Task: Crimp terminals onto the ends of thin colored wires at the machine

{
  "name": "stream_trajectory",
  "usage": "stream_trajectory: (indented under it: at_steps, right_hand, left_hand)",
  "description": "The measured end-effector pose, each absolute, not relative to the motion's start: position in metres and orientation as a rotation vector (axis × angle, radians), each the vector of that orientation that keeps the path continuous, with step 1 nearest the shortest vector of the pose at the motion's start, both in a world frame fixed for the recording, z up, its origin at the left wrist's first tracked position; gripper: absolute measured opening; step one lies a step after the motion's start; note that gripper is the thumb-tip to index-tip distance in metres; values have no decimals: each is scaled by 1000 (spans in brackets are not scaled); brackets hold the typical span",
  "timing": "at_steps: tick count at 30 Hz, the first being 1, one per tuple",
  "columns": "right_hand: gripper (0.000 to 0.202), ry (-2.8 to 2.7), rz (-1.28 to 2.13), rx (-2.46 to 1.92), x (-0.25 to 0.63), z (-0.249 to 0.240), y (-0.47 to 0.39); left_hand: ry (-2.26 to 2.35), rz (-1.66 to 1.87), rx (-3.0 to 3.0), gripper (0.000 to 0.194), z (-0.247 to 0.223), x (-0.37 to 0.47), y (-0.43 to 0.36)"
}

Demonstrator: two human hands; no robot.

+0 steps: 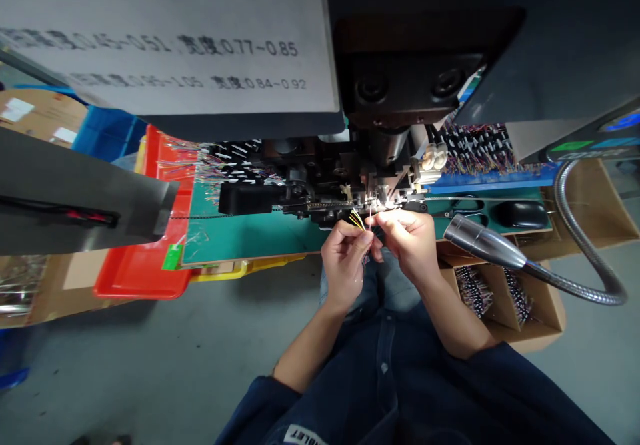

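Note:
My left hand [345, 258] is closed around a small bunch of thin wires [357, 219], whose yellow and dark ends fan out above the fingers. Close beside it, my right hand [407, 235] pinches at the lit working point of a crimping machine [383, 195]. One pinkish wire stands upright between the two hands; whether the right fingers grip it or another wire is hidden. A thin terminal strip [225, 215] runs in from the left to the machine's head.
A flexible-neck lamp [480, 239] reaches in from the right. Scissors [467, 211] and a black mouse-shaped object [523, 214] lie on the green mat [260, 237]. A red tray [145, 271] stands left; a cardboard box [543, 328] holding wire bundles sits lower right.

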State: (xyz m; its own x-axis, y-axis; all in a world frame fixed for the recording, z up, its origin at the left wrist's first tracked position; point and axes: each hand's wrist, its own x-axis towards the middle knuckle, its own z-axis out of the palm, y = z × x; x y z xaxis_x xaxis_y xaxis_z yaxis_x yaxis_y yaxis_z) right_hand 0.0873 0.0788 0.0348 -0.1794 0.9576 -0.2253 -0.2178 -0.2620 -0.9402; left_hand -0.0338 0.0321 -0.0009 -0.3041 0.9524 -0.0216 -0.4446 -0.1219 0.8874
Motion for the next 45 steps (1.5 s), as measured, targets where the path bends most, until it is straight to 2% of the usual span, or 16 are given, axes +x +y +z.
stream_trajectory:
  at_steps: [10,16,23,33,45]
  right_hand:
    - [49,-966,1623,-1124,84,35,80]
    - [44,-981,1585,-1142,85,33,79]
    - [37,-1106,1594,-1107,89,53,78]
    - [39,-1021,1682,-1049,88,45,79]
    - [35,-937,1711,-1079,85,45,80]
  left_hand:
    - [1095,1636,691,40,2,-33,33]
    - [1087,1655,708,37,1,-33,33]
    - [1016,1630,731,32,-6,-34,32]
    - [1020,1672,692,46,1,-32,33]
    - [1045,1667,699,36,-1,-33,34]
